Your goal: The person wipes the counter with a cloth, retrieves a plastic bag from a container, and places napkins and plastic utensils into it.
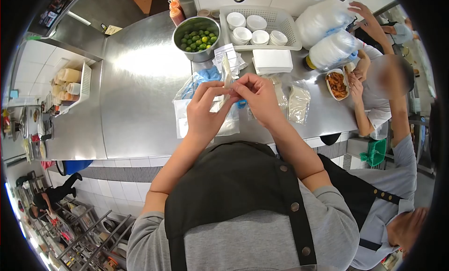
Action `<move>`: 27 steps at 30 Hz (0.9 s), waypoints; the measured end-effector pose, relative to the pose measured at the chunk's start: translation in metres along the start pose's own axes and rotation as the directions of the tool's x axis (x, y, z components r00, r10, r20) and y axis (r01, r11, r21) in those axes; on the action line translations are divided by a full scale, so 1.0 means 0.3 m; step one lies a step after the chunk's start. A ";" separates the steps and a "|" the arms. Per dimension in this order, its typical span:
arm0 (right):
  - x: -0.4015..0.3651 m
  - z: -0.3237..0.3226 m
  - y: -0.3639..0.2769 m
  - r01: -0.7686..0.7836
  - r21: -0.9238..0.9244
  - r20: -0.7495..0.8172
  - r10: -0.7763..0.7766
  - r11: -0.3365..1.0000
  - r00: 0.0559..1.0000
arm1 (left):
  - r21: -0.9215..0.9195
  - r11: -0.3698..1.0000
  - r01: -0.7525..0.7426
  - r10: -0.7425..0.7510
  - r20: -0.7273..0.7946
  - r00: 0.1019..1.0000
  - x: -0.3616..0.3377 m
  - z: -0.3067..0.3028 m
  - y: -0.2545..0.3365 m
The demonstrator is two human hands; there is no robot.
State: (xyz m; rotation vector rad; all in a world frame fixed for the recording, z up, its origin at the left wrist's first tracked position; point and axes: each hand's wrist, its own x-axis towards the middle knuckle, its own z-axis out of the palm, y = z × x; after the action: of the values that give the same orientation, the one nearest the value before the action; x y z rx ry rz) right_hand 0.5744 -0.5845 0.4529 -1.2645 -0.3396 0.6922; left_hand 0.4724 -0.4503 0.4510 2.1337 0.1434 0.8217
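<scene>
Both hands meet over the steel counter (140,98). Thumb and fingers of my left hand (206,107) are pinched on a thin, pale plastic packet (226,72), which stands roughly upright. My right hand (256,97) touches it at the packet's near edge, fingertips pressed together; what they grip is too small to tell. Beneath and left of my hands lie clear plastic bags (184,123) and a crumpled blue bag (209,74). Printed paper slips (224,52) lie just beyond. To the right rests a flat clear packet with pale contents (299,104).
A metal pot of limes (180,25), a crate (291,32) of white bowls and stacked white napkins (272,61) stand at the back. Plastic-wrapped stacks (332,49) and a food tray (337,84) are at right, beside co-workers (374,107). Sauce bottles (176,13) stand behind the pot.
</scene>
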 end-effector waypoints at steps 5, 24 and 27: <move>0.005 -0.011 -0.019 0.024 -0.001 -0.016 -0.024 1.000 1.000 | -0.025 0.997 0.079 -0.078 0.038 0.996 0.021 -0.002 -0.019; -0.036 0.062 -0.010 0.358 -0.613 0.106 -0.376 0.704 0.921 | 0.169 0.968 0.184 -0.203 0.109 0.973 0.033 -0.001 0.017; -0.022 0.037 0.012 0.383 -0.691 0.159 -0.389 0.613 0.908 | 0.247 0.962 0.114 -0.158 0.166 0.973 0.027 -0.006 0.009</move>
State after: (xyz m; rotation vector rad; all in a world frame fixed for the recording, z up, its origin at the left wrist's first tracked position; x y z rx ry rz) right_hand 0.5617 -0.5799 0.4535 -1.8502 -0.9179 0.1521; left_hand 0.4772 -0.4478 0.4578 2.3801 0.3016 0.5446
